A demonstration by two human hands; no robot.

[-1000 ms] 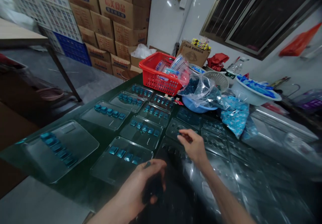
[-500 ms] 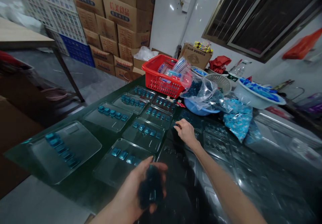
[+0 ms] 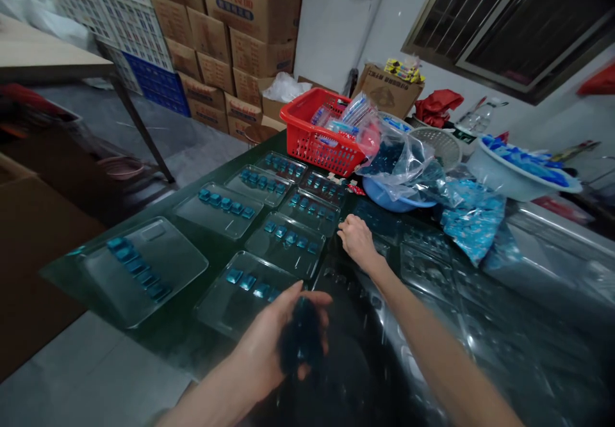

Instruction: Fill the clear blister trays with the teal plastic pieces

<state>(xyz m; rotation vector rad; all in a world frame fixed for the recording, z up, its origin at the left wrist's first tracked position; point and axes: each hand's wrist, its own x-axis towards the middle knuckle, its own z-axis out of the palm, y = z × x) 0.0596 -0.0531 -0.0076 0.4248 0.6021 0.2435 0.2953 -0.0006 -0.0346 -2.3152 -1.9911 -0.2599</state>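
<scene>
View: head, looking forward and down along the table, frame tilted.
Left hand: low at the near table edge, raised off the tray, cupped around a dark blue clump of small pieces.
Left fingers: curled wide around the clump, thumb on the near side; the grip seems shaped to keep the loose pieces from dropping.
Held clump: dark, bunched, individual pieces hard to tell; sits in the left palm, just above the near clear plastic tray.
Right hand: further along the table, reaching over a dark blister tray.
Right fingers: bunched narrow, tips down at the tray; cannot tell whether they pinch anything.
Trays: clear trays lie side by side on the dark green table, each with one row of blue square pieces, apparently spaced so the rows stay apart. Empty-looking blister trays lie to the right.
Stock: blue plastic bowl with a clear plastic bag of dark blue pieces; blue packets lie beside it.
Back: red plastic basket of bagged items, white bowl of blue packets, stacked cardboard boxes.
</scene>
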